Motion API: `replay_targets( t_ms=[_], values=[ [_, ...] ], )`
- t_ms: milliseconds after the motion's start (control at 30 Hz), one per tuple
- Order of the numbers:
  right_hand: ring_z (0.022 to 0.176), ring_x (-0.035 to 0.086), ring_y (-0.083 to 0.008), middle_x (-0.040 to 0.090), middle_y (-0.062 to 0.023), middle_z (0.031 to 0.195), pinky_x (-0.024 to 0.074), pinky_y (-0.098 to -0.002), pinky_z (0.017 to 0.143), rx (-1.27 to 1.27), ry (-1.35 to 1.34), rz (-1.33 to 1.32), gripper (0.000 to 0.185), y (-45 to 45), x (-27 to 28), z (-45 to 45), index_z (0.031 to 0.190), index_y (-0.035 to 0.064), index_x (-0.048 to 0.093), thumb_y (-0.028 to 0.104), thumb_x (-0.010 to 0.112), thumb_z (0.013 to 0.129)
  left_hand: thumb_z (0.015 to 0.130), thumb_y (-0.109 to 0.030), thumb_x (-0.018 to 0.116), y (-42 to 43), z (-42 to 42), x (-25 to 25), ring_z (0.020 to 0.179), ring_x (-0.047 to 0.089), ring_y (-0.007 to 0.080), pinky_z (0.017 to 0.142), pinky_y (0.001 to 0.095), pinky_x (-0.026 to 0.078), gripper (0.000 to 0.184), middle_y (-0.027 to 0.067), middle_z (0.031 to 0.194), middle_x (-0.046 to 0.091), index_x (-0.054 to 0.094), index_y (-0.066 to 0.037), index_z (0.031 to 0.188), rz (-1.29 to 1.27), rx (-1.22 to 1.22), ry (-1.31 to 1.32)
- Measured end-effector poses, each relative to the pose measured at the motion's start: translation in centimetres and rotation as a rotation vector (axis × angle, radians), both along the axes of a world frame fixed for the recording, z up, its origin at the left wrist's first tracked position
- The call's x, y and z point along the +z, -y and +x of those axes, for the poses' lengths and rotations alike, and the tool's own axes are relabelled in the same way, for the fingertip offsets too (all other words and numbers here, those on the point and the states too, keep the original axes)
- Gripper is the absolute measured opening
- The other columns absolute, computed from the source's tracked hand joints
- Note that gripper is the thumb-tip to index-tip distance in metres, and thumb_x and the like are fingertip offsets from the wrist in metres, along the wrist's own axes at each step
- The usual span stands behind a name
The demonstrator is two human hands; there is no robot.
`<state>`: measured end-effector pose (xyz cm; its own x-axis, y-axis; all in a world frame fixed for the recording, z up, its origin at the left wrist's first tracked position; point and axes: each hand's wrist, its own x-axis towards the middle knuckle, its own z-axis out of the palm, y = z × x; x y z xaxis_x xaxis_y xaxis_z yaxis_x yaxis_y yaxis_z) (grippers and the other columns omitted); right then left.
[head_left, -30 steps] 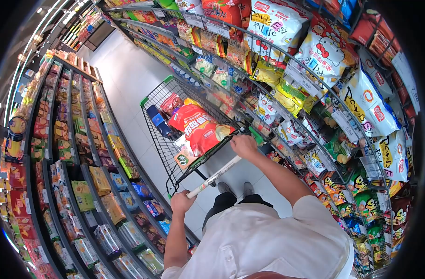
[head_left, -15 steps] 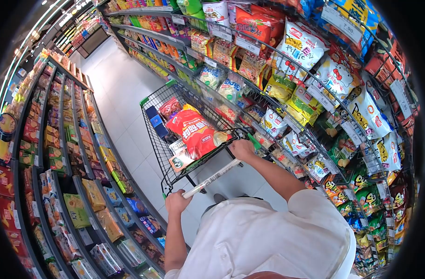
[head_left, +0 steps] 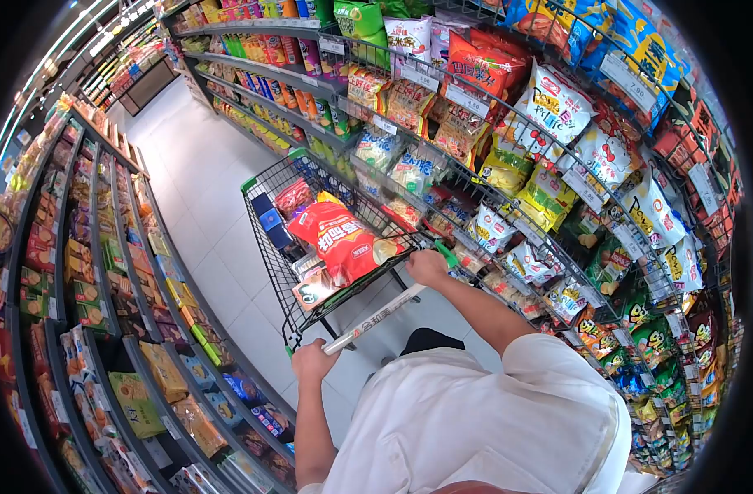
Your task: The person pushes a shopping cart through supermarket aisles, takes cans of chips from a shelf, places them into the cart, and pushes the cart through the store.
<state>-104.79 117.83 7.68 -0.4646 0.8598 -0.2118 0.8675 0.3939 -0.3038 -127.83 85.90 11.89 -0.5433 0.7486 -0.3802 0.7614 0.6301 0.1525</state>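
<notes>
My left hand [head_left: 315, 360] is wrapped round the left end of the white cart handle [head_left: 375, 318], and my right hand [head_left: 427, 267] grips its right end. In front of the handle is the black wire shopping cart [head_left: 269, 288] with green corners. Inside it lie a large red snack bag [head_left: 340, 240], a smaller red pack [head_left: 293, 198], a dark blue box [head_left: 271, 221] and a pale box [head_left: 314, 285] near the handle side.
Shelves of boxed and packaged snacks [head_left: 139, 403] line the left side. On the right, wire racks hold chip bags [head_left: 549, 104] with price tags, close beside the cart. A pale tiled floor [head_left: 197, 177] runs ahead between them to more shelving [head_left: 125, 70].
The racks and shelves have shifted in view, with more of the upper right rack showing. Both hands still hold the handle, and the cart keeps nearly the same place before me.
</notes>
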Motion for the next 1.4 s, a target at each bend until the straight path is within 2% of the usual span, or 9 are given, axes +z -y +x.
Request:
replay_targets(
  t_ms=[100,200,400,667,1133,1400],
  values=[
    [0.090,0.074,-0.0368,0.077,-0.0156,0.092,0.0578,-0.0511,0.082,0.020,-0.020,0.014,0.031,-0.8,0.1,-1.0,0.090,0.0134,0.079,0.040,0.063,0.092,0.079,-0.063,0.073,-1.0,-1.0,0.3,0.091,0.076,0.0327,0.081,0.0441,0.061,0.056,0.0142,0.093,0.079,0.080,-0.020,0.113,-0.007,0.005,-0.007],
    [0.094,0.075,-0.0366,0.077,-0.0165,0.097,0.0589,-0.0501,0.084,0.026,0.007,-0.031,0.033,-1.6,1.8,-2.4,0.093,0.0090,0.079,0.035,0.059,0.092,0.079,-0.063,0.073,-1.9,-1.7,1.3,0.090,0.076,0.0329,0.081,0.0442,0.061,0.055,0.0143,0.094,0.079,0.080,-0.020,0.114,-0.016,0.014,-0.006],
    [0.088,0.073,-0.0375,0.075,-0.0169,0.087,0.0569,-0.0527,0.080,0.039,-0.100,0.011,0.030,-5.5,0.5,-4.3,0.088,0.0118,0.077,0.038,0.064,0.091,0.079,-0.062,0.073,-4.8,-2.8,0.3,0.090,0.076,0.0333,0.081,0.0445,0.060,0.055,0.0145,0.093,0.079,0.080,-0.020,0.114,-0.010,0.036,-0.005],
    [0.088,0.073,-0.0369,0.075,-0.0152,0.089,0.0567,-0.0519,0.082,0.182,-0.092,0.020,0.033,-10.8,1.6,-8.4,0.090,0.0083,0.075,0.037,0.061,0.095,0.081,-0.062,0.073,-8.9,-5.9,-1.0,0.088,0.076,0.0338,0.079,0.0449,0.060,0.053,0.0147,0.089,0.078,0.081,-0.019,0.110,-0.022,0.050,-0.024],
    [0.087,0.071,-0.0352,0.073,-0.0140,0.089,0.0562,-0.0505,0.077,0.305,-0.405,0.038,0.025,-18.0,0.1,-14.0,0.086,0.0080,0.070,0.031,0.066,0.094,0.086,-0.064,0.068,-16.2,-10.1,0.3,0.089,0.075,0.0334,0.080,0.0466,0.059,0.047,0.0104,0.092,0.079,0.081,-0.023,0.104,-0.230,0.111,0.093],
    [0.089,0.070,-0.0372,0.073,-0.0139,0.091,0.0549,-0.0512,0.078,0.325,-0.373,0.053,0.023,-19.9,-0.1,-17.0,0.088,0.0074,0.070,0.030,0.067,0.094,0.086,-0.066,0.065,-17.9,-13.2,0.3,0.093,0.074,0.0334,0.082,0.0477,0.059,0.050,0.0108,0.093,0.078,0.080,-0.021,0.103,-0.274,0.119,0.141]
  ],
)
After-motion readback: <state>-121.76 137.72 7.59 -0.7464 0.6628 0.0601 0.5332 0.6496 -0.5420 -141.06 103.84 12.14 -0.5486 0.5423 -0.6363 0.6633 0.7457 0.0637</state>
